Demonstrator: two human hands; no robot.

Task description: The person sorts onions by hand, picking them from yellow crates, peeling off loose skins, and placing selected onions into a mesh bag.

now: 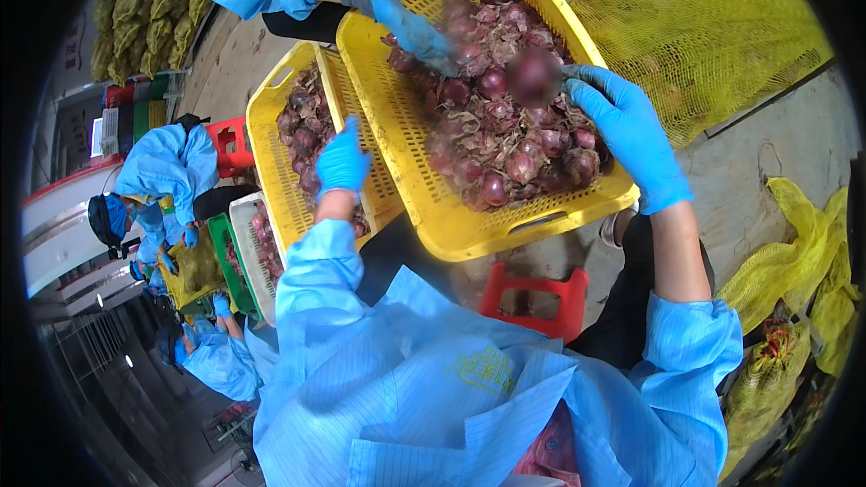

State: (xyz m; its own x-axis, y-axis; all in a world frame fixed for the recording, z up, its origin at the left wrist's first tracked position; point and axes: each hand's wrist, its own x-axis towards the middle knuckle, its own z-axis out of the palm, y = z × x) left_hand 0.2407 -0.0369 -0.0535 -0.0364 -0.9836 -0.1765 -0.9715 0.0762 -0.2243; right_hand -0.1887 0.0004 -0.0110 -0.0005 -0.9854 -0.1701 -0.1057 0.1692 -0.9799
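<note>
My left hand (343, 162), in a blue glove, hovers over the right side of a yellow crate (262, 113) of red onions, with one finger stretched forward and no onion visible in it. My right hand (627, 122), gloved in blue too, reaches over the right rim of a larger, tilted yellow crate (451, 239). Its fingertips close at the edge of a blurred red onion (534, 77), which appears raised above the pile. Red onions (492, 149) with loose dry skins fill much of this crate. Across from me, a co-worker's gloved hand (415, 36) reaches into the same pile.
A red plastic stool (532, 302) stands below the large crate. Yellow mesh netting (695, 27) spreads at the far right, and a filled mesh bag (767, 379) lies nearer. To the left are white (253, 225) and green (230, 266) crates, co-workers (167, 167) and stacked sacks (144, 22).
</note>
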